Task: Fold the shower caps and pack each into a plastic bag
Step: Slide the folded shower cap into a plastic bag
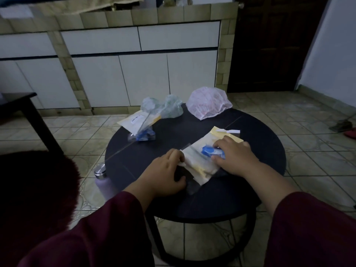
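Hands on round table (pixel 250 193) | left hand (pixel 167 173) pinches near end of plastic bag (pixel 200 160), fingers curled | right hand (pixel 236 154) grips folded blue shower cap (pixel 210 151) on bag | packed bag (pixel 139 122) at table's far left | green cap (pixel 171 108), white cap (pixel 209 105) at far edge

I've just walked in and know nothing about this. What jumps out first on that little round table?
Two hands at the near side of the dark round table: the left hand holds the edge of a plastic bag while the right hand pushes a folded blue shower cap in. At the far edge sit a puffy white shower cap and a greenish one, not yet folded.
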